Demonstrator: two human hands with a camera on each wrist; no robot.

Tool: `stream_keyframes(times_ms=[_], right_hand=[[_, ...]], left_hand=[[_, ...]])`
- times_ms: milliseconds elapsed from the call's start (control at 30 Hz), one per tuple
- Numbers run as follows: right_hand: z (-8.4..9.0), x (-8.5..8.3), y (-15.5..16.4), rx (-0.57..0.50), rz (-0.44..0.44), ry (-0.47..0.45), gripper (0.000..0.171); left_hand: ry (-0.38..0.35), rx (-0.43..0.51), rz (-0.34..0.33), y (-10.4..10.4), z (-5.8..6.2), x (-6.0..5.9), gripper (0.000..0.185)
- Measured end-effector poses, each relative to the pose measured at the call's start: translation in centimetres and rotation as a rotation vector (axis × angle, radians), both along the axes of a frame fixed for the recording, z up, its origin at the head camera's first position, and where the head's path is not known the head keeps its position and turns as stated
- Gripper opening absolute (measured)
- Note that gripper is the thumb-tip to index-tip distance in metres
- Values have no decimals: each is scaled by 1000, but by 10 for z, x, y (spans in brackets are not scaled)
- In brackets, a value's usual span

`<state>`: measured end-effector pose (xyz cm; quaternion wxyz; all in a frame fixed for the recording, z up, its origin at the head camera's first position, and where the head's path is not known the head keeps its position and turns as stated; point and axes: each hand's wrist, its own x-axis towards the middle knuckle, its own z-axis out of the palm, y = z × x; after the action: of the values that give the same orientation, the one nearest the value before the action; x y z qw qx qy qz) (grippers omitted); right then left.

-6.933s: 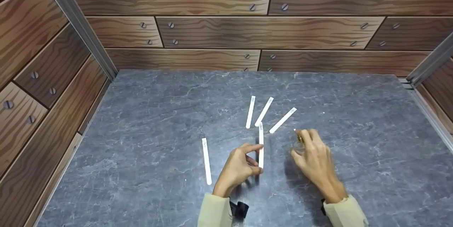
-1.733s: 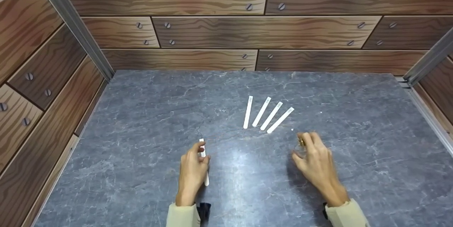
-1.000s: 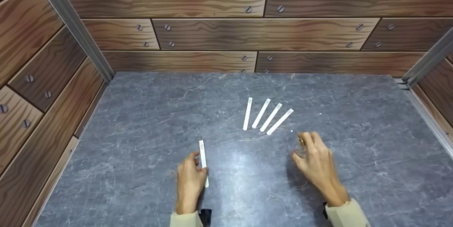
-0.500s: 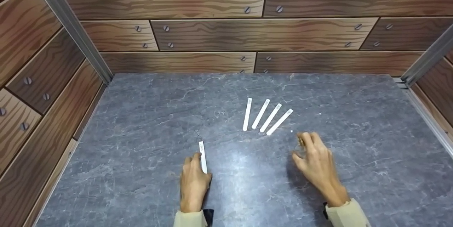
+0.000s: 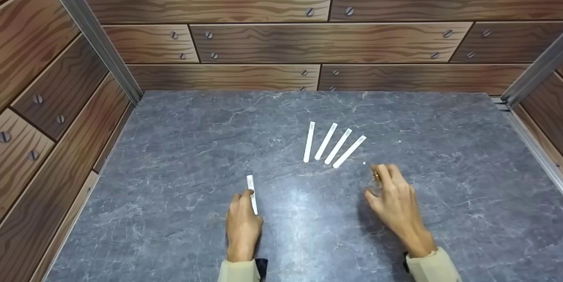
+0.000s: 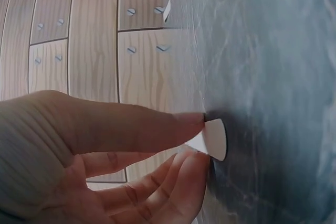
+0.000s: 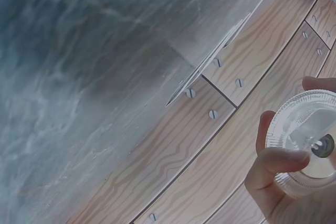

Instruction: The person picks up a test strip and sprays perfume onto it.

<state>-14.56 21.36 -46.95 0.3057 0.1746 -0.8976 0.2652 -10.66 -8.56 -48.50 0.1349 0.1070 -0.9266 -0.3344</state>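
My left hand (image 5: 243, 225) is at a flat white strip (image 5: 250, 181) with a small printed mark at its far end, left of the table's middle. In the left wrist view, thumb and fingers pinch the edges of this white strip (image 6: 216, 139) just behind its rounded end, close to the tabletop. The palm covers its near half in the head view. My right hand (image 5: 393, 203) grips a clear round case (image 7: 294, 124) with a ribbed rim and a small metallic piece at its centre. Only a gold-coloured bit of it peeks past the fingers in the head view.
Several similar white strips (image 5: 308, 142) lie fanned out beyond the hands, printed ends away from me. A tiny white speck (image 5: 364, 163) sits by the right fingers. Wood-patterned walls (image 5: 259, 42) enclose the grey marbled table (image 5: 184, 141) at the back and sides.
The strip that my left hand held earlier now lies among the fanned ones. That hand has moved left to the separate strip and slid toward its near end. The right hand has stayed put.
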Motion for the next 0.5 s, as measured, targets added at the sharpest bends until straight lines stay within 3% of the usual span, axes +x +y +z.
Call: stream_keyframes(times_ms=[500], right_hand=[[2,3,0,7,-14,-23,52]], left_hand=[[11,-22,51,-2,-2,1,28]])
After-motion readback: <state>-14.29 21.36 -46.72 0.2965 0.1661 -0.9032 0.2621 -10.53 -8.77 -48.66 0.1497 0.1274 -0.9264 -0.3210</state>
